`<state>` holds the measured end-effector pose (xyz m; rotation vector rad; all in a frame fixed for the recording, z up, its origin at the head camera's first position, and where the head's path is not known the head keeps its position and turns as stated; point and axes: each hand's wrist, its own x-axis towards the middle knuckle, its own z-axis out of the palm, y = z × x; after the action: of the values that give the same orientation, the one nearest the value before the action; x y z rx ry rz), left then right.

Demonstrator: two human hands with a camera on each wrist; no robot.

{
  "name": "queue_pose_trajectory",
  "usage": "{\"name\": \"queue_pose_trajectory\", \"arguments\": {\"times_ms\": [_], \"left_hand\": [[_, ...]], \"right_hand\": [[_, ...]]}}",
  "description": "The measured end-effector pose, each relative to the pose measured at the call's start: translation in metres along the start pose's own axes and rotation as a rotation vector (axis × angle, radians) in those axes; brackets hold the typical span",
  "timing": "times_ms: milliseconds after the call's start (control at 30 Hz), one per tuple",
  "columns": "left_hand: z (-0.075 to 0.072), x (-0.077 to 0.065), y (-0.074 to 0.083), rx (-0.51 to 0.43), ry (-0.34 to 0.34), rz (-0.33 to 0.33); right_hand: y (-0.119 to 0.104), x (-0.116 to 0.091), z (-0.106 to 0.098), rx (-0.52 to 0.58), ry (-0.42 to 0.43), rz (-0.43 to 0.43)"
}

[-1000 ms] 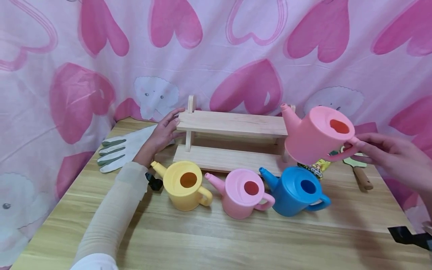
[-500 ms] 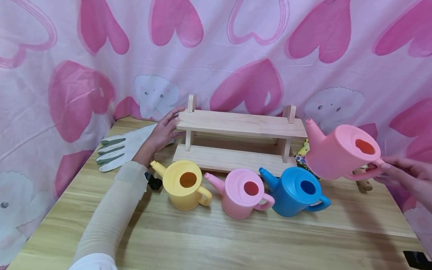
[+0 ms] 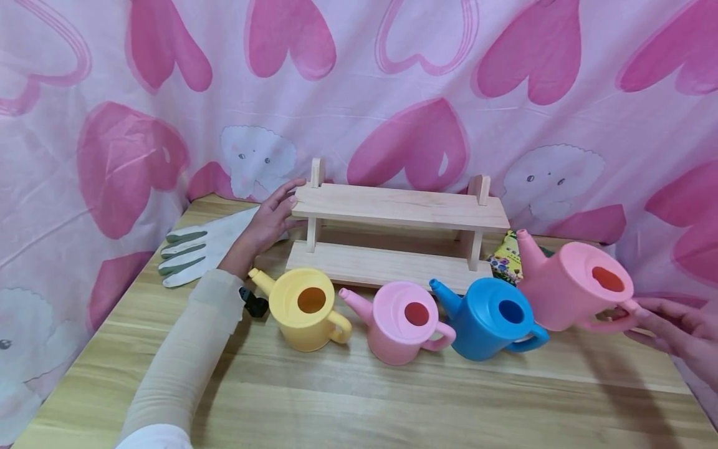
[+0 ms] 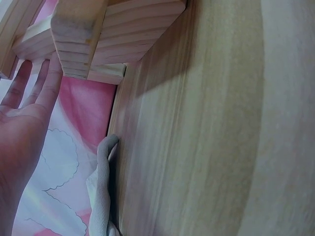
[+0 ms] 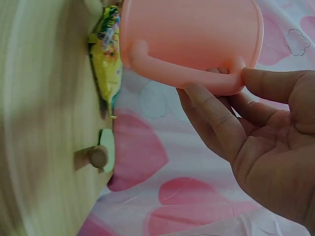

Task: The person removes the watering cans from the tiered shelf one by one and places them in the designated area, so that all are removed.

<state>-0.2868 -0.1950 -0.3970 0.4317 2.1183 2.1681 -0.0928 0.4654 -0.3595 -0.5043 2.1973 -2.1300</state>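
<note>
My right hand [image 3: 681, 333] grips the handle of a salmon-pink watering can [image 3: 566, 287], its fingers curled under the handle in the right wrist view. That can hangs to the right of a blue watering can [image 3: 477, 330] and overlaps it slightly in the head view. A light-pink watering can [image 3: 392, 333] and a yellow watering can [image 3: 294, 321] complete the row, spouts pointing left. Behind them stands a two-tier wooden shelf [image 3: 392, 206]. My left hand [image 3: 269, 221] touches the shelf's left end, fingers extended against the wood in the left wrist view.
A white and green glove [image 3: 193, 249] lies at the table's left. Behind the held can is a yellow packet [image 3: 507, 259]. A wooden-handled tool [image 5: 98, 157] with a pale green head lies near the table's right edge. A heart-patterned curtain [image 3: 314, 112] hangs behind.
My right hand has carried the salmon-pink watering can rightward, then lowered it toward the table, uncovering the shelf's right end. My left hand stays at the shelf.
</note>
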Motion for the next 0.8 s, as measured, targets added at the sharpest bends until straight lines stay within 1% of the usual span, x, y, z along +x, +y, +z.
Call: {"name": "queue_pose_trajectory", "arguments": {"times_ms": [67, 233, 333, 400, 533, 600, 700, 767, 800], "left_hand": [[0.0, 0.001, 0.0, -0.005, -0.003, 0.002], [0.0, 0.0, 0.001, 0.013, -0.003, -0.003], [0.0, 0.0, 0.001, 0.015, 0.001, -0.004], [0.0, 0.0, 0.001, 0.009, 0.0, -0.002], [-0.001, 0.0, 0.001, 0.011, -0.004, -0.001], [-0.001, -0.001, 0.001, 0.016, -0.002, -0.002], [-0.001, -0.001, 0.001, 0.017, -0.004, -0.002], [-0.001, -0.001, 0.001, 0.012, -0.007, -0.002], [-0.001, -0.001, 0.001, 0.011, -0.008, -0.002]], "right_hand": [[0.003, -0.003, 0.0, 0.009, -0.005, 0.021], [0.008, -0.011, 0.004, 0.03, 0.026, 0.051], [0.009, -0.016, 0.006, 0.018, 0.03, 0.076], [0.009, -0.019, 0.007, -0.017, 0.041, 0.108], [0.01, -0.022, 0.009, -0.177, 0.064, 0.182], [0.012, -0.023, 0.009, -0.215, 0.059, 0.181], [0.017, -0.024, 0.01, -0.188, 0.033, 0.156], [0.019, -0.025, 0.011, -0.201, 0.031, 0.157], [0.019, -0.025, 0.012, -0.242, 0.042, 0.18]]}}
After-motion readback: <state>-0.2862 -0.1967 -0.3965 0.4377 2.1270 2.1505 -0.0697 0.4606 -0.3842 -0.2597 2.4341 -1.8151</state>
